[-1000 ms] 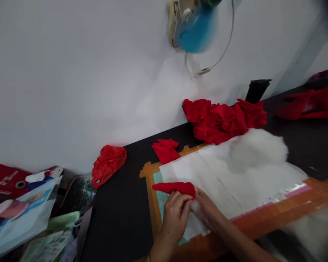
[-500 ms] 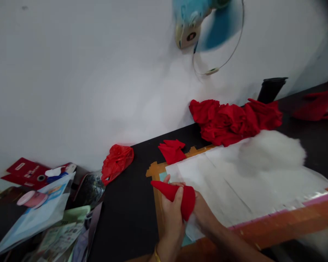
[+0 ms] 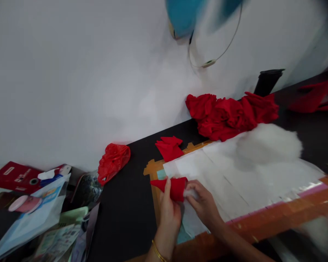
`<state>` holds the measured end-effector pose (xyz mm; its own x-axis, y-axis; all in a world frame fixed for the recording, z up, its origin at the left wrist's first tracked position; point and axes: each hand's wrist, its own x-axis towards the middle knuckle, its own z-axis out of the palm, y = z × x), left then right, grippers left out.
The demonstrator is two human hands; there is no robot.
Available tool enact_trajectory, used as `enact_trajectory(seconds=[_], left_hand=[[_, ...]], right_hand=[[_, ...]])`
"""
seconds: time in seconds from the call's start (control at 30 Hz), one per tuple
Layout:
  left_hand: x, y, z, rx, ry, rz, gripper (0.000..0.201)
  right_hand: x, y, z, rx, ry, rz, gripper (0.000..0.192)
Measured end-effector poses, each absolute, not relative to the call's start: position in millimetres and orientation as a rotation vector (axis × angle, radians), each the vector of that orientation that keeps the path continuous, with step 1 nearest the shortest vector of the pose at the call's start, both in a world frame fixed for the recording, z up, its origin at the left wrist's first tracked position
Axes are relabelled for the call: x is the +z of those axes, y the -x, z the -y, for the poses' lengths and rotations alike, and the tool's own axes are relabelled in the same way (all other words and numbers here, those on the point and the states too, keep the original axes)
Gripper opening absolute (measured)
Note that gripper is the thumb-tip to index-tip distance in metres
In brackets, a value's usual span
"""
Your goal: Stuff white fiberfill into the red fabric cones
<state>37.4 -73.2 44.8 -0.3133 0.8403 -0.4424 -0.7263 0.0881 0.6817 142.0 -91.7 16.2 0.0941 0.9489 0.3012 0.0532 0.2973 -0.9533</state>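
Observation:
My left hand [image 3: 168,213] grips a small red fabric cone [image 3: 171,186], its pointed tip aimed left. At the cone's open right end, my right hand [image 3: 203,205] pinches a small tuft of white stuffing [image 3: 190,193]. Both hands work over the near-left corner of white paper sheets [image 3: 235,182] on a taped cutting mat [image 3: 276,218]. A big puff of white stuffing [image 3: 268,143] lies on the paper's far right. Two small red fabric pieces [image 3: 169,147] rest just beyond the mat's corner.
A heap of red cloth [image 3: 229,114] sits against the white wall, a black cup [image 3: 268,82] behind it. A red plastic bag [image 3: 113,162] lies left on the black table [image 3: 125,211]. Packets and papers [image 3: 30,211] clutter the far left. More red cloth [image 3: 317,96] is at the right edge.
The cone has turned from tilted back to lying level, tip left. My right hand moved from behind it to its open end, with stuffing now showing in its fingers. The view shifted slightly.

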Motion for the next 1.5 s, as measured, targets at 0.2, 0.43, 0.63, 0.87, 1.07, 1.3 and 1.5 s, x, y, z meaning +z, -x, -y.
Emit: enact_trajectory(seconds=[0.2,0.43,0.63,0.87,1.07,1.3,1.5], left_hand=[[51,-45,83,1.467,-0.213,-1.118,0.051],[51,-45,81,1.476,-0.116,-1.139,0.041],[52,-50,77,1.402,-0.153,-1.096,0.03],[66,-50,72,1.401,-0.246,-1.047,0.012],[66,-58,96,1.42,-0.223,-0.932,0.007],[54,-56,118,1.425,-0.213,-0.865,0.007],[56,-44,135,1.491,-0.243,-0.806,0.009]], right_hand=[[28,-139,92,1.124,1.05,1.358,0.023],[16,-144,99,1.135,1.029,1.237,0.037],[22,-156,76,0.917,1.023,1.406,0.021],[33,-167,48,1.249,1.067,1.373,0.011],[24,-173,74,1.468,1.049,1.216,0.015],[23,-174,100,1.539,1.073,1.147,0.017],[29,-161,110,1.527,1.071,1.198,0.021]])
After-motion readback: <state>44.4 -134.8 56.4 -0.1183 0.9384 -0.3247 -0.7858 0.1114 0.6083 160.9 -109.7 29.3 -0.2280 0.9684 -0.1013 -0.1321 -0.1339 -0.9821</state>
